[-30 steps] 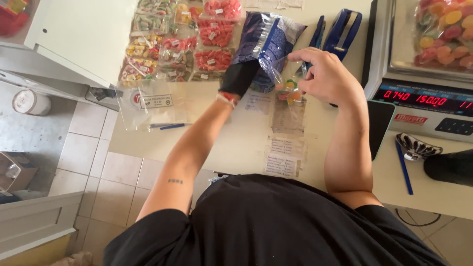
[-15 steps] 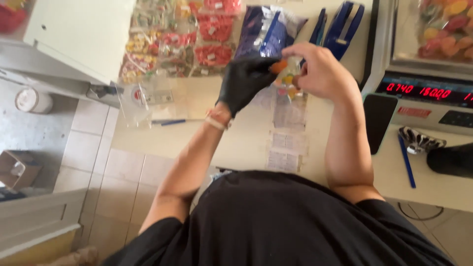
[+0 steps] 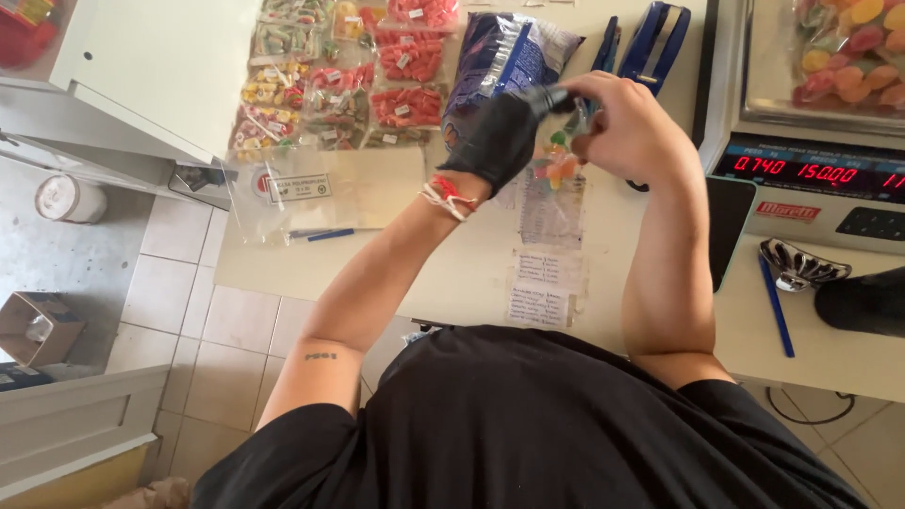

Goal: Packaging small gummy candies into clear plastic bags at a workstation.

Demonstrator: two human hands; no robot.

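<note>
**Both hands closed on a small clear bag of sweets above the table**

Left hand (image 3: 498,137), in a black glove, curled shut around the top of a small clear bag (image 3: 556,165) of coloured sweets, fingers pinching the plastic. Right hand (image 3: 627,127), bare, clenched on the same bag from the other side, knuckles up, fingertips hidden behind the plastic. Hands touching each other at the bag's neck. Bag held just above the pale table (image 3: 471,273), over a strip of printed paper slips (image 3: 547,254).

Just behind the hands, a dark blue foil bag (image 3: 504,57) lying open-ended. Beside it, a blue tool with two arms (image 3: 650,42), partly covered by the right hand. Further left, rows of filled sweet packets (image 3: 339,85), mostly red, yellow and green. Nearer the table edge, a stack of empty clear bags (image 3: 320,193) with a blue pen (image 3: 325,235) against them.

On the right, a weighing scale (image 3: 811,179) with red lit digits, its pan carrying a clear bag of mixed sweets (image 3: 848,47). Below the scale, a metal scoop (image 3: 801,264) and a second blue pen (image 3: 777,306).
</note>
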